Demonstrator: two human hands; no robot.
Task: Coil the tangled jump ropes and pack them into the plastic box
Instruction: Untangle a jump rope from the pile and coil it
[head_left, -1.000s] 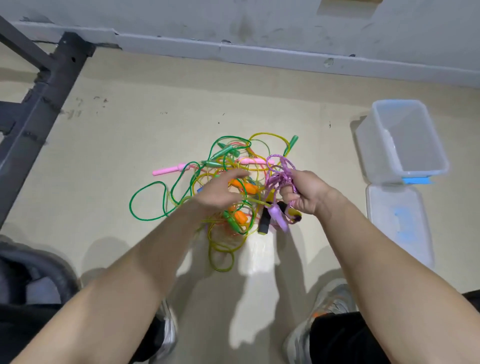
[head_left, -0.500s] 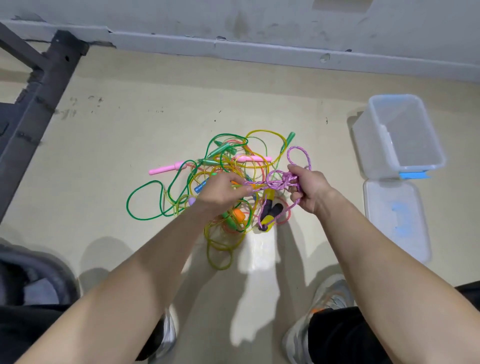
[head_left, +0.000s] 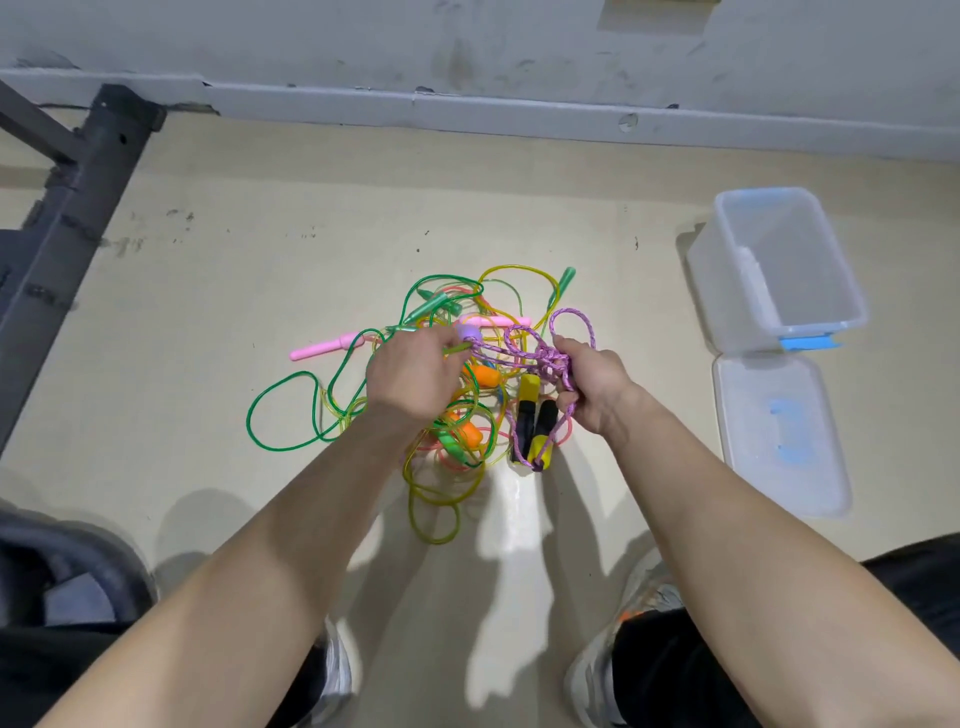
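Purple braided rope (head_left: 540, 356) sits clenched in right hand (head_left: 595, 387), left hand (head_left: 410, 371) pinching its lilac handle (head_left: 467, 331).

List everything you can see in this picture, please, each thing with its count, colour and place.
Purple braided jump rope: one, purple, held between both hands above the pile.
Tangled thin plastic jump ropes: several, exact count unclear; green, yellow and pink cords; floor centre.
Black-and-yellow foam handles: two, at the pile's right side.
Clear plastic box: one, transparent, empty, floor right.
Clear flat lid: one, with blue marks, on the floor, nearer than the box.
Dark metal frame: one, black, far left.
Grey sports shoes: two, bottom edge.
Left hand: pinches the rope's purple handle.
Right hand: grips the rope's bunched loops.
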